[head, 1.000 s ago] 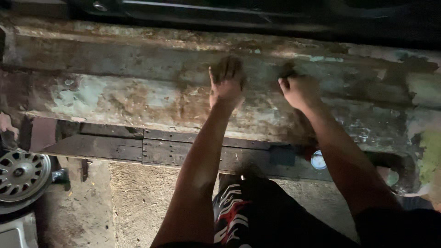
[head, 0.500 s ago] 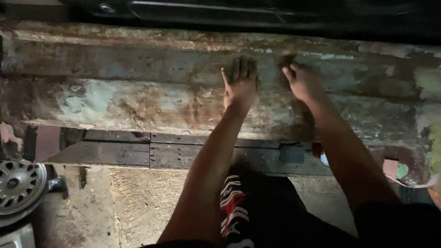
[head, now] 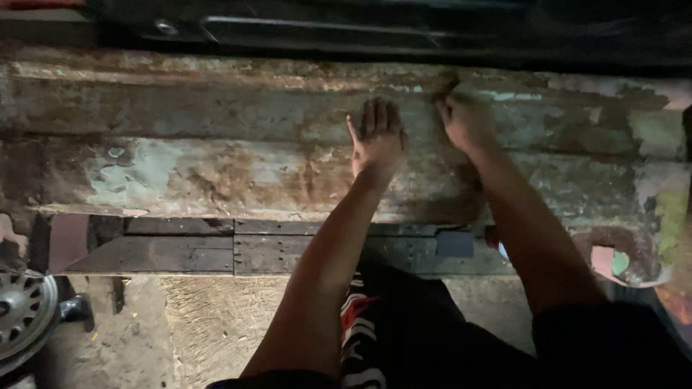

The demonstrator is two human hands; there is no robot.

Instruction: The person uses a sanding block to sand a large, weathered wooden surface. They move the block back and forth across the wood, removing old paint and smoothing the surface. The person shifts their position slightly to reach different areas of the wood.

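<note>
We press our left hand (head: 378,137) flat, fingers spread and empty, on the rusted, paint-flaked metal panel (head: 216,166) lying across the view, while our right hand (head: 465,121) just beside it is clenched on a small dark piece (head: 445,88) rubbing the panel's upper ridge. Below the panel runs a dark wooden plank (head: 187,252), with a wheel hubcap (head: 21,317) on the concrete floor (head: 209,324) at lower left.

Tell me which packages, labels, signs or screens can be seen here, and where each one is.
None can be seen. The view shows only a rusty metal panel with flaking pale paint, the left hand flat on it, the right hand beside it, and a wheel cover at lower left.
</note>
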